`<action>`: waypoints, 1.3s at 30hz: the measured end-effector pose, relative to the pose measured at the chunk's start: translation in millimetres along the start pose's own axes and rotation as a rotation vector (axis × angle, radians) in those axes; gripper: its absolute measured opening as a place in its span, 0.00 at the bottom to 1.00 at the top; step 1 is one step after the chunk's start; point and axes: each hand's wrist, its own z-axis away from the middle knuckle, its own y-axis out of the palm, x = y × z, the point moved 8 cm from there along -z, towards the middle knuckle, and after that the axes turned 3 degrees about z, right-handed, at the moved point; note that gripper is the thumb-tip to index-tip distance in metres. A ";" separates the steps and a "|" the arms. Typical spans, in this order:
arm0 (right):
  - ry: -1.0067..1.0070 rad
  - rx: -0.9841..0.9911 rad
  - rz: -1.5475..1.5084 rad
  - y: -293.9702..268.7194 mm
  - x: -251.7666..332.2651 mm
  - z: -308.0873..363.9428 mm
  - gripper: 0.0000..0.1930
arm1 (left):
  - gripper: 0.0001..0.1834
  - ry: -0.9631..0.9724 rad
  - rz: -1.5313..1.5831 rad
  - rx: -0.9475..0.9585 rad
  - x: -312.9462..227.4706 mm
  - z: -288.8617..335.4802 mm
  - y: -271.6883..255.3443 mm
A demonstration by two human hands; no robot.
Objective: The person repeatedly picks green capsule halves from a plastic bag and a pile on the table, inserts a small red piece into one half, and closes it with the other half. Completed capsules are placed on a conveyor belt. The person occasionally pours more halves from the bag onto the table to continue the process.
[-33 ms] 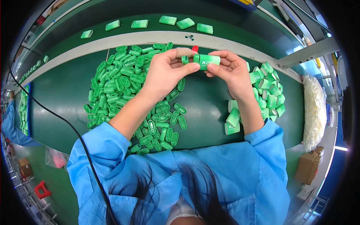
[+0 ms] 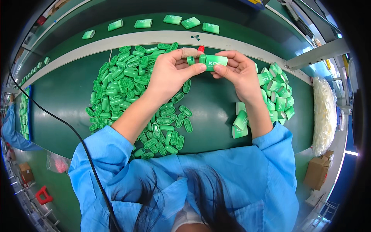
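Over the far middle of the green table, my right hand (image 2: pixel 241 71) pinches a green oval plastic case (image 2: pixel 214 60) between thumb and fingers. The case lies sideways, its pale end toward the right hand. My left hand (image 2: pixel 170 73) is closed beside it, a small green oval cap (image 2: pixel 191 60) held in its fingers and its thumb tip at the case's left end. Beige tape (image 2: pixel 189 52) wraps one left finger. A heap of green caps (image 2: pixel 119 83) spreads under and beside the left forearm. Green-and-white cases (image 2: pixel 276 92) are piled right of the right forearm, with several more (image 2: pixel 240 120) left of it.
A pale rail (image 2: pixel 147 37) runs behind the table, and a row of green cases (image 2: pixel 143 23) lies beyond it. A small red piece (image 2: pixel 201 48) sits near the rail. A bag of whitish pieces (image 2: pixel 324 116) stands at the right edge. A black cable (image 2: pixel 65 124) crosses the left side.
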 end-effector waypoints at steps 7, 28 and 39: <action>-0.087 -0.049 0.095 0.2 5.7 4.2 0.15 | 0.17 0.103 -0.164 -0.042 -10.6 1.8 -0.7; -0.440 -0.367 0.648 15.3 31.5 25.0 0.13 | 0.23 0.536 -0.785 -0.161 -30.4 26.8 26.4; -0.104 -0.142 0.192 5.1 10.1 3.0 0.14 | 0.23 0.396 -0.694 -0.118 -21.9 20.8 20.8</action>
